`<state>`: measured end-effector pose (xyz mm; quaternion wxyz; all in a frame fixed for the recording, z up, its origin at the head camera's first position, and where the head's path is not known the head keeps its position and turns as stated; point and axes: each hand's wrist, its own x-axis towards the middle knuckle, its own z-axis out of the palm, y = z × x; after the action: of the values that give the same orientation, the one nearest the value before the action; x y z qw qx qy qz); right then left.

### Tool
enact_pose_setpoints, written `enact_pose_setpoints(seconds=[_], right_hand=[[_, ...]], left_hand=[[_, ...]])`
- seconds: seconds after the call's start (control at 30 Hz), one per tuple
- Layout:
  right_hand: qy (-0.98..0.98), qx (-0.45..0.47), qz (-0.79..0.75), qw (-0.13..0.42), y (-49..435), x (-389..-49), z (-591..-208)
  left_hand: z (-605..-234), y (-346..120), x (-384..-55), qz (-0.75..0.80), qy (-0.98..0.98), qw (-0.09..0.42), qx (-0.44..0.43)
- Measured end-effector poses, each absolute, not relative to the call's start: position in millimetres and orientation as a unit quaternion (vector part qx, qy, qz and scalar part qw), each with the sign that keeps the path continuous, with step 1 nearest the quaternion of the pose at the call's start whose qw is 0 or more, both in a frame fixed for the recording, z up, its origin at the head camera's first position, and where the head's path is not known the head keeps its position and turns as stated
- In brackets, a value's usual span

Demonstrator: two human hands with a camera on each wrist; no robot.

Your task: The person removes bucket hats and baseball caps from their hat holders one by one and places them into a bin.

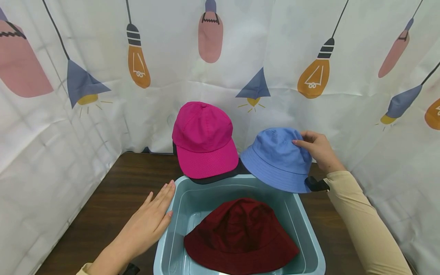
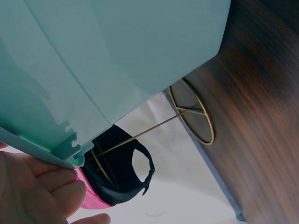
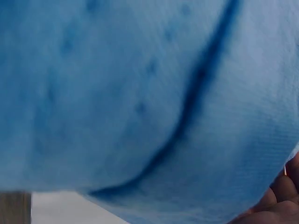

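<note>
A light-blue bucket hat [image 1: 278,156] overlaps the back right corner of a pale teal tub [image 1: 311,236] in the head view. My right hand [image 1: 320,150] pinches this hat by the right side of its crown, thumb in front. The hat fills most of the right wrist view, with a few fingers [image 3: 280,193] at its lower right edge. With fingers straight, my left hand [image 1: 146,223] rests along the tub's left rim. Inside the tub lies a dark red bucket hat [image 1: 240,236], brim toward me.
Behind the tub a bright pink cap [image 1: 204,141] sits over a black cap [image 2: 121,163], held up by a thin gold wire stand [image 2: 161,123]. A brown wooden table [image 1: 103,214] lies beneath. White lamp-printed cloth [image 1: 165,76] hangs close behind and on both sides.
</note>
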<state>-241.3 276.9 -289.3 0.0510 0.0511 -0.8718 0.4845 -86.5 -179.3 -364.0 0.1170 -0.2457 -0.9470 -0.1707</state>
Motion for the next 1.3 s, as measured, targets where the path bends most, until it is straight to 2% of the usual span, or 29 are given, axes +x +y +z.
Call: enact_pose_setpoints(seconds=[0.9,1.3], right_hand=[[-0.852,0.054,0.504,0.133,272.4,-238.0,-287.5],[-0.825,0.060,0.536,0.170,276.2,-235.7,-282.0]], left_hand=[[-366.3,-179.4,-86.4,-0.168,-0.944,0.135,-0.251],[-366.1,-179.2,-85.5,-0.175,-0.945,0.127,-0.247]])
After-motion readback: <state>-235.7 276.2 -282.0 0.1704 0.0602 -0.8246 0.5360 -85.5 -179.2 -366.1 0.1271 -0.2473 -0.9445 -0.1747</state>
